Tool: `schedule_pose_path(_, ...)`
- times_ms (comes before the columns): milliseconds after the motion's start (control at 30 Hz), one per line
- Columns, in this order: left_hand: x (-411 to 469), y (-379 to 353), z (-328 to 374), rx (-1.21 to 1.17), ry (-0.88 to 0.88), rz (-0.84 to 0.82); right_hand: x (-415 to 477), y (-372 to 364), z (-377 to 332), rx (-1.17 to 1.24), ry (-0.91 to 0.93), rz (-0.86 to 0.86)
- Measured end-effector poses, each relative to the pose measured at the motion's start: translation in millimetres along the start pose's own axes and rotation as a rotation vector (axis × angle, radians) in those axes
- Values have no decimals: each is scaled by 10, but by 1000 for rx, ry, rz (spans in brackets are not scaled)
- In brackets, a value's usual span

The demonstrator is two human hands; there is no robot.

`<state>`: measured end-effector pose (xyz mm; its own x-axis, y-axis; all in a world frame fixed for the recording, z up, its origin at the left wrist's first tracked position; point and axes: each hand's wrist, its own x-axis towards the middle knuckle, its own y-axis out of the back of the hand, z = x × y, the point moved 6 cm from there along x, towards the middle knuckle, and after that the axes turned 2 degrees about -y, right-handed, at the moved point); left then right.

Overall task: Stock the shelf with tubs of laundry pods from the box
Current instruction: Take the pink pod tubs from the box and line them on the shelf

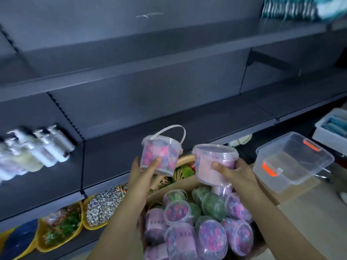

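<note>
My left hand (144,170) grips a clear tub of pink and blue laundry pods (161,152) with a white bail handle raised above its lid. My right hand (233,171) grips a second tub (212,162) with a pink label, tilted toward me. Both tubs are held above the cardboard box (180,184), which holds several more tubs (202,229) of purple and green pods lying on their sides. The dark grey shelf (150,134) runs just beyond the two held tubs.
White bottles (37,147) stand on the shelf at the left. Yellow baskets of goods (62,226) fill the lower shelf. A clear plastic bin with orange latches (293,160) sits to the right, a white tray (332,128) behind it. Upper shelves carry teal packs (293,8).
</note>
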<state>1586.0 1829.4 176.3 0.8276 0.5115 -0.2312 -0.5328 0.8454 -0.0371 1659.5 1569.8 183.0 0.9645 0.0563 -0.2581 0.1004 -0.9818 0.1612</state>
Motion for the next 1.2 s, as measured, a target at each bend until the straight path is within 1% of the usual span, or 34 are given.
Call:
schedule_pose_path(67, -215, 88, 228, 4, -70, 16, -132, -29, -234, 28, 54, -28)
schedule_pose_path(233, -853, 385, 667, -29, -218, 165, -568, -57, -760, 53, 212, -53)
schedule_pose_path(333, -1271, 552, 880, -66, -302, 226, -849, -91, -1002, 75, 262, -108)
schedule_pose_path(533, -1866, 889, 1212, -67, -395, 324, -1412, -218, -1400, 143, 336, -223)
schedule_pose_path(700, -2053, 1198, 1552, -110, -443, 389, -1670, -439, -1793, 231, 360, -285)
schedule_pose_path(800, -2028, 1418, 1772, -113, -491, 462, -1707, -645, -2016, 254, 404, -292)
schedule_pose_path(933, -1790, 1717, 2062, -71, -540, 497, -1597, -1042, -2376, 247, 456, -301)
schedule_pose_path(1033, -1386, 1999, 2277, -29, -566, 504, -1405, -1483, -2674, 244, 502, -301)
schedule_pose_path(1200, -421, 2475, 2718, -4, -592, 473, -928, -2409, -3179, 233, 563, -269)
